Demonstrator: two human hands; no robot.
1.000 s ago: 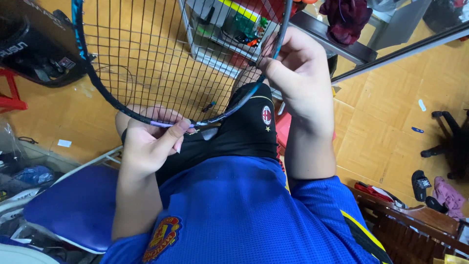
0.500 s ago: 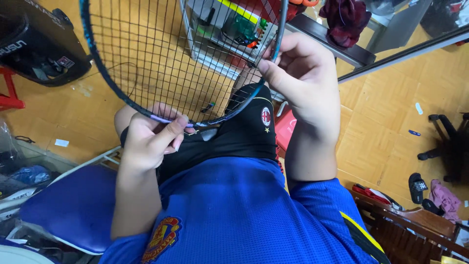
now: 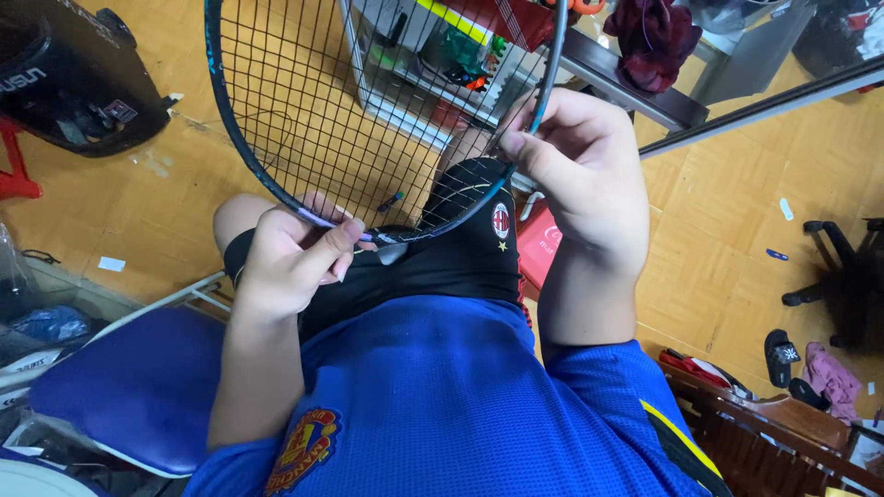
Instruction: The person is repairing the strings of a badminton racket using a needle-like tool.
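The racket head (image 3: pixel 368 120) has tilted slightly leftward since the earlier frame, held above the person's lap. The left hand (image 3: pixel 290 253) pinches the lower frame edge, perhaps a string end; the right hand (image 3: pixel 575 166) grips the right rim, fingers pressed together.

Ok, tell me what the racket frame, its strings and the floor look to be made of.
Racket frame: thin, glossy dark tube with teal accents, probably carbon composite, though metal cannot be ruled out. Strings: fine dark strands in a tight grid, likely synthetic. Floor: warm brown wood blocks in a parquet pattern with a slight sheen.
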